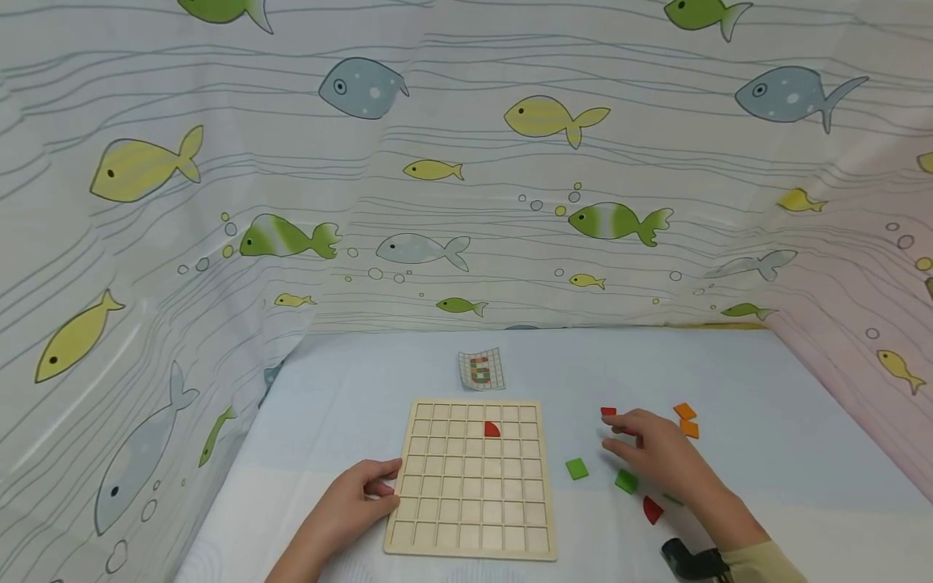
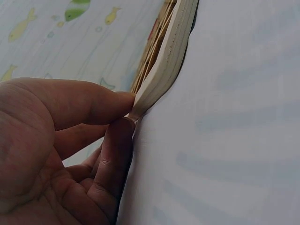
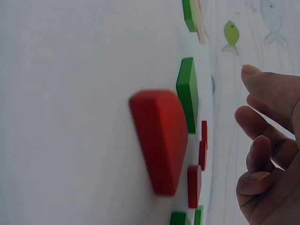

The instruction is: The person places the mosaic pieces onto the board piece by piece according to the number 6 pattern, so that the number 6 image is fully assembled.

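A pale wooden grid board (image 1: 503, 490) lies on the table, with a red quarter-circle piece (image 1: 492, 429) in one of its upper squares. My left hand (image 1: 351, 502) holds the board's left edge; in the left wrist view, thumb and fingertip meet at the board's rounded corner (image 2: 157, 86). On the right, my right hand (image 1: 659, 453) hovers over loose pieces, its fingers loosely bent and nothing between them. Just at its fingertips in the head view is a red piece (image 1: 608, 411). A red quarter-circle (image 3: 159, 140) stands large in the right wrist view.
Green squares (image 1: 577, 469) lie between board and right hand, and another red quarter-circle (image 1: 652, 510) near the right wrist. Orange pieces (image 1: 686, 410) sit beyond the hand. Behind the board lies a small pattern card (image 1: 481, 369). Fish-print cloth (image 1: 437, 202) walls the table.
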Motion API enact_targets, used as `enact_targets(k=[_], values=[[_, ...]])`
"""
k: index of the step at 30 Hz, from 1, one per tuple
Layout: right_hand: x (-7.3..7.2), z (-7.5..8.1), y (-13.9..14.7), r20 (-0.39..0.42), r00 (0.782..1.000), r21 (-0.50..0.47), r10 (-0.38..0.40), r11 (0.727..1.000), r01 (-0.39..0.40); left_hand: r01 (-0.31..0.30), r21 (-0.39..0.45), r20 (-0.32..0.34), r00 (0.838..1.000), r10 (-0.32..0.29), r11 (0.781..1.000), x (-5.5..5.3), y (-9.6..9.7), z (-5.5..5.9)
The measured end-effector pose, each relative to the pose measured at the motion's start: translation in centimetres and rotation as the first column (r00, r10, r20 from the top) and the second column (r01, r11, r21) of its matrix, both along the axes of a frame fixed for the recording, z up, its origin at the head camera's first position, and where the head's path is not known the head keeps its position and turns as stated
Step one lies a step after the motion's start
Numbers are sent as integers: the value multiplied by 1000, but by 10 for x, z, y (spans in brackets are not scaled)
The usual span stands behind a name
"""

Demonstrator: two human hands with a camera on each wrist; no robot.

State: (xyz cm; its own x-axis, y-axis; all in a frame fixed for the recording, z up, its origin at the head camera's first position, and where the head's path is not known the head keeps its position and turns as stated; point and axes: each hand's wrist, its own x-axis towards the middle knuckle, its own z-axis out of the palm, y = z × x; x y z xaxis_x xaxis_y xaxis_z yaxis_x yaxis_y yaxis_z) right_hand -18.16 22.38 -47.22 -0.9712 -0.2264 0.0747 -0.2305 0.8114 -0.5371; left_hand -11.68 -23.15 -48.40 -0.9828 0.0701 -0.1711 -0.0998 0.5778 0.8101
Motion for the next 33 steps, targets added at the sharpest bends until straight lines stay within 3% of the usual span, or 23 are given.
enact_targets(k=[12,21,33], values=[[8,-3,39,-30,994,-7,-107,994,107,5,9,-13,1000,-5,1000,-1,1,-3],[10,-5,64,-105,984,19,-143,989,146,-6,-6,-8,1000,6,1000,-1,2,0],[9,-18,90,-54,965,28,-258,965,260,-13,1,2,1000,13,1000,-1,2,0]])
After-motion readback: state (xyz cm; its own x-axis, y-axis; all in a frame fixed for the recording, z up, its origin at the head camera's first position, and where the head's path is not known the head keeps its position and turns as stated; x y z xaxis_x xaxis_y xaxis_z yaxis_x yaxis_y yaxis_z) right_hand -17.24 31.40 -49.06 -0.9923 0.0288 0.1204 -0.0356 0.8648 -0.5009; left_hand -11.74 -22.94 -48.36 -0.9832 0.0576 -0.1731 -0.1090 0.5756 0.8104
